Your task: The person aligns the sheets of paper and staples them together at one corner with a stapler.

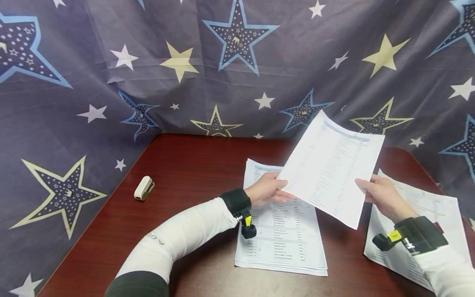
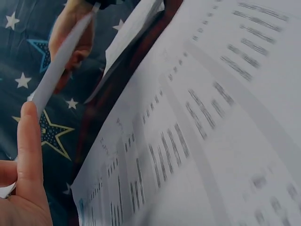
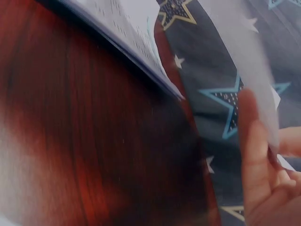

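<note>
A printed sheet of paper [image 1: 334, 165] hangs tilted above the table, held at both side edges. My left hand [image 1: 268, 189] pinches its lower left edge between thumb and fingers, over a stack of printed papers [image 1: 282, 243] in the middle of the table. On the other side my right hand [image 1: 384, 197] pinches the sheet's right edge. Below that hand lies a second set of printed papers [image 1: 441, 214] at the table's right. In the right wrist view, the fingers [image 3: 256, 165] lie against the sheet's underside.
A small white stapler [image 1: 144, 188] rests on the left part of the dark red table [image 1: 193, 165]. Behind the table and along its left side hangs a grey curtain [image 1: 222, 95] with stars. The table's right edge runs close by the right-hand papers.
</note>
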Action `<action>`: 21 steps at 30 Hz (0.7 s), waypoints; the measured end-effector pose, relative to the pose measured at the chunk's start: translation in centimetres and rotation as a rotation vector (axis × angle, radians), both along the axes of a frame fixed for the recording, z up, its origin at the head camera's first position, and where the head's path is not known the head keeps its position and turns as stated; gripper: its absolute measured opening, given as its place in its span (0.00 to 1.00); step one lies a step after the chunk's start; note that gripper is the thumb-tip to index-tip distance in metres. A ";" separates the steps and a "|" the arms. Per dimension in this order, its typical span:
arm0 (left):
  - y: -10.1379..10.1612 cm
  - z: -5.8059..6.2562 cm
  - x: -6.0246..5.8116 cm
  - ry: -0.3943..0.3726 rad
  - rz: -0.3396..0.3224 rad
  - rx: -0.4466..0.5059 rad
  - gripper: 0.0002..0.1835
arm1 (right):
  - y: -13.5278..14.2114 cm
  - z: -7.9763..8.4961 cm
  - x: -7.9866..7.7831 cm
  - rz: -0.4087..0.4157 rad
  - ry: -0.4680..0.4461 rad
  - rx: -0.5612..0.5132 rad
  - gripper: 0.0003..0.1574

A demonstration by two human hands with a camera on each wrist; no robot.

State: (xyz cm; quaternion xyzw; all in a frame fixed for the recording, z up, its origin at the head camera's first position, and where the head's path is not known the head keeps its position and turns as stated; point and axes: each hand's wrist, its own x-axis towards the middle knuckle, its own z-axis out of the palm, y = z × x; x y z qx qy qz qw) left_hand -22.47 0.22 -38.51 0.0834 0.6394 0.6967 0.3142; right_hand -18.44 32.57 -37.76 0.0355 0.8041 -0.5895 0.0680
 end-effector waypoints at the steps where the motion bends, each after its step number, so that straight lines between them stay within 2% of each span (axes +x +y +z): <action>1: -0.4 0.1 0.0 0.004 -0.012 -0.009 0.18 | -0.3 0.0 0.0 0.000 0.003 0.013 0.35; 4: -1.5 0.3 0.0 0.035 -0.054 -0.071 0.17 | -1.2 0.2 -0.1 0.007 0.013 0.053 0.37; 12: -3.9 0.6 -0.9 0.111 -0.168 -0.247 0.19 | -3.0 0.9 -0.6 0.052 0.057 0.110 0.33; 17: -5.0 0.8 -1.7 0.154 -0.161 -0.337 0.19 | -4.3 1.3 -1.0 0.099 0.049 0.127 0.31; 21: -5.9 1.1 -2.3 0.172 -0.134 -0.346 0.20 | -5.3 1.4 -1.3 0.143 0.043 0.139 0.29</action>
